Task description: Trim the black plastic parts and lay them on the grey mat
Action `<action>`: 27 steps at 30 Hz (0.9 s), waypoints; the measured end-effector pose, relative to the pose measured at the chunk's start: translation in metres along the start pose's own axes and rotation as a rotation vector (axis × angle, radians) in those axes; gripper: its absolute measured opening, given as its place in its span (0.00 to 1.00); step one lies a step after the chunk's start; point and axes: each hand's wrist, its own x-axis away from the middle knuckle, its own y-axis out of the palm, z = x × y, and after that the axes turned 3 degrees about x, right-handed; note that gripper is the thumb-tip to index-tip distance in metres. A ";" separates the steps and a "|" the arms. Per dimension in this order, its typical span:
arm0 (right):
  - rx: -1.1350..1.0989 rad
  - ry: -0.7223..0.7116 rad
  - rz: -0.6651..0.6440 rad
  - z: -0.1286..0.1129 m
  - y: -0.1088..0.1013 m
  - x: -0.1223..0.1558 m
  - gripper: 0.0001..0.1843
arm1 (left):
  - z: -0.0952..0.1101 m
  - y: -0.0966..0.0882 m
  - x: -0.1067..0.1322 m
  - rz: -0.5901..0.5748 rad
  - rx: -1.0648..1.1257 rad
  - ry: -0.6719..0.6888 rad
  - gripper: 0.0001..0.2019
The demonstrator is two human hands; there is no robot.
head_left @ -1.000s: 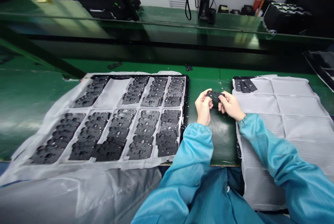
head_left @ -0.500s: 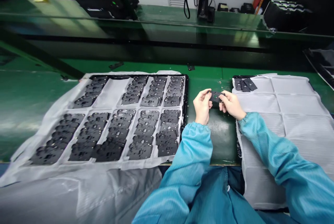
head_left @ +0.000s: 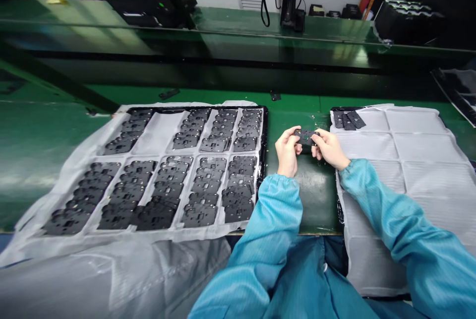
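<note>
Two trays are set out on the table (head_left: 318, 205), one on each side of the hands. In the left tray (head_left: 159, 133), ten compartments are arranged in two rows of five, and overlapping black plates (head_left: 201, 195) are contained in nine of them; the individual plates there cannot be counted reliably. In the right tray (head_left: 427, 195), three flat pieces (head_left: 348, 120) are grouped in the far left corner. Two loose dark parts (head_left: 169, 94) are located on the table beyond the left tray and the gap. One black plate (head_left: 306, 137) is held between the left hand (head_left: 287, 153) and the right hand (head_left: 330, 149), its left end pinched by the left fingers and its right end by the right fingers. The held plate is positioned directly between the hands, above the strip of table separating the trays.
</note>
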 end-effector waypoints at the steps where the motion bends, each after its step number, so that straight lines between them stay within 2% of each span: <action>1: 0.004 0.002 -0.003 0.000 0.000 0.000 0.15 | 0.000 0.000 0.000 0.015 -0.011 0.000 0.13; 5: 0.019 0.006 -0.024 0.000 0.000 0.000 0.15 | -0.002 0.000 -0.002 0.065 -0.041 0.008 0.10; 14: 0.036 -0.011 -0.038 -0.002 0.001 0.001 0.15 | -0.001 0.000 -0.003 0.090 0.003 -0.035 0.08; 20: 0.005 0.001 -0.021 -0.001 0.002 0.001 0.14 | -0.005 0.000 -0.002 0.117 -0.017 0.023 0.07; 27: -0.090 -0.036 0.077 -0.001 -0.001 0.002 0.12 | -0.009 0.003 -0.001 0.037 -0.021 0.025 0.07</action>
